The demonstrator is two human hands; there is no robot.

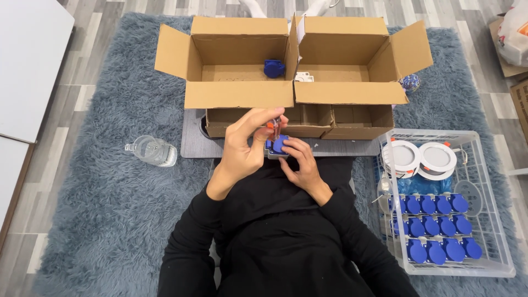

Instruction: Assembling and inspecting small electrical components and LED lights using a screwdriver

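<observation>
The left hand [242, 146] pinches what looks like a small red-handled tool [274, 128], its grip closed round it, just above a small blue-capped grey socket part [278, 146] that the right hand [300, 165] clasps near the person's chest. Beyond them stand two open brown cardboard boxes [242, 93]. To the right, a clear plastic crate [498, 231] holds rows of blue parts [434, 228].

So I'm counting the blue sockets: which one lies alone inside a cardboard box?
The blue socket in the left open box, at its back right corner. The others sit in rows in the clear crate.
</observation>
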